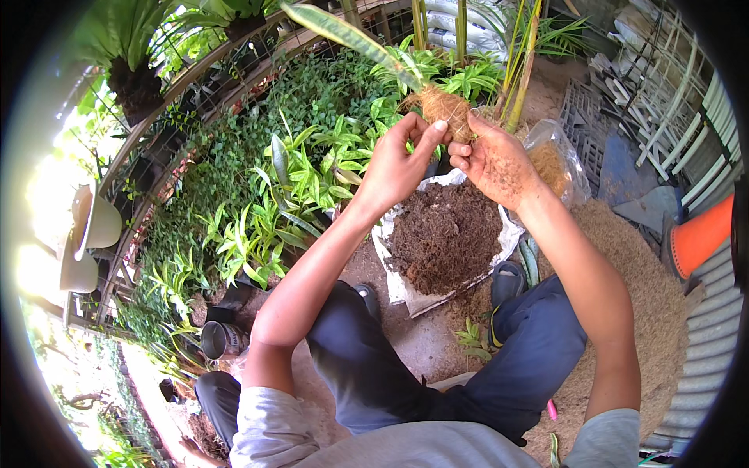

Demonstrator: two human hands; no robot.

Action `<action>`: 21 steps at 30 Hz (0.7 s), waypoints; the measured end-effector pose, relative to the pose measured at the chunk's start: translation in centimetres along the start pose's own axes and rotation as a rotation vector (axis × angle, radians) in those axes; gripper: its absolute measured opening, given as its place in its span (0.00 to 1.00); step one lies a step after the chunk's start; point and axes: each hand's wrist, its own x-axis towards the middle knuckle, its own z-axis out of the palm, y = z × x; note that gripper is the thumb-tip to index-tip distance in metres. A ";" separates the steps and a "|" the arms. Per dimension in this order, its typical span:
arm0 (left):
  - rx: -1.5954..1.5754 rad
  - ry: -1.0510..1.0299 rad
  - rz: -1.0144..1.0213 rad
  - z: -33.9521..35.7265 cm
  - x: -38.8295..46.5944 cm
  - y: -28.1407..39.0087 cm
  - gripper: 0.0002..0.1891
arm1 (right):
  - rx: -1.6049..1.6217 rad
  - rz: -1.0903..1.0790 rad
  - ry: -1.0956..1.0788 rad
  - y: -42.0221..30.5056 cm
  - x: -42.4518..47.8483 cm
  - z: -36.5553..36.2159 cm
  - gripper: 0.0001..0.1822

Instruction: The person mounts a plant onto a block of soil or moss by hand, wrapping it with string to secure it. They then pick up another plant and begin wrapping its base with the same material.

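Note:
Both hands are raised over the soil, gripping one bundle of brown coir fibre (443, 108). A single snake plant leaf (363, 45) with yellow edges sticks out of it towards the upper left. My left hand (404, 149) pinches the fibre between thumb and fingers. On the other side, my right hand (497, 161) has its fingers curled against the bundle's lower end, and its palm is specked with soil. Below them lies an open white sack (414, 301) holding dark, crumbly potting soil (447, 234). The leaf's base is hidden within the fibre.
A clear plastic bag (570, 161) of brown fibre stands right of the sack. Pale husk-like material (632, 292) covers the ground at right, near an orange cone-shaped object (705, 237). Leafy plants (316, 158) crowd the left. A metal can (222, 340) and another person's knee (216, 392) are lower left.

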 end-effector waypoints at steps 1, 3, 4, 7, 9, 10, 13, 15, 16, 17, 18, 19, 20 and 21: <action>0.029 -0.004 0.031 0.0 -0.1 0.4 0.17 | 0.018 -0.002 0.013 -0.2 0.0 -0.2 0.15; 0.008 -0.027 0.046 0.2 -0.5 1.2 0.15 | 0.055 -0.005 0.037 -0.6 0.0 -0.5 0.15; -0.002 -0.037 0.054 0.3 -0.6 1.4 0.15 | 0.070 0.003 0.043 -0.7 -0.1 -0.6 0.15; -0.127 -0.115 -0.042 0.2 -0.4 1.3 0.14 | 0.107 0.031 0.032 -1.1 -0.4 -0.9 0.15; -0.165 -0.130 -0.046 0.1 -0.5 1.7 0.16 | 0.127 0.062 -0.015 -1.2 -0.7 -0.6 0.15; -0.183 -0.137 -0.049 0.0 -0.6 1.9 0.16 | 0.140 0.066 -0.006 -1.2 -0.9 -0.3 0.15; -0.182 -0.116 -0.014 0.5 -0.8 1.3 0.19 | 0.167 0.073 0.008 -1.3 -1.4 0.8 0.16; -0.212 -0.119 -0.060 0.4 -0.8 1.3 0.19 | 0.171 0.068 0.006 -1.4 -1.7 1.2 0.16; -0.228 -0.121 -0.083 0.4 -0.8 1.4 0.19 | 0.174 0.070 0.006 -1.4 -1.8 1.2 0.16; -0.232 -0.123 -0.083 0.4 -0.9 1.3 0.19 | 0.177 0.072 0.007 -1.4 -2.0 1.2 0.16; -0.237 -0.124 -0.082 0.4 -0.9 1.3 0.18 | 0.177 0.075 0.007 -1.5 -2.1 1.2 0.17; -0.241 -0.125 -0.081 0.3 -0.9 1.2 0.18 | 0.186 0.084 -0.018 -1.5 -2.1 1.1 0.17; -0.244 -0.137 -0.081 0.1 -0.9 1.2 0.18 | 0.194 0.094 -0.043 -1.6 -2.1 0.9 0.17; -0.245 -0.147 -0.082 -0.2 -0.8 1.1 0.18 | 0.203 0.104 -0.069 -1.6 -2.1 0.9 0.17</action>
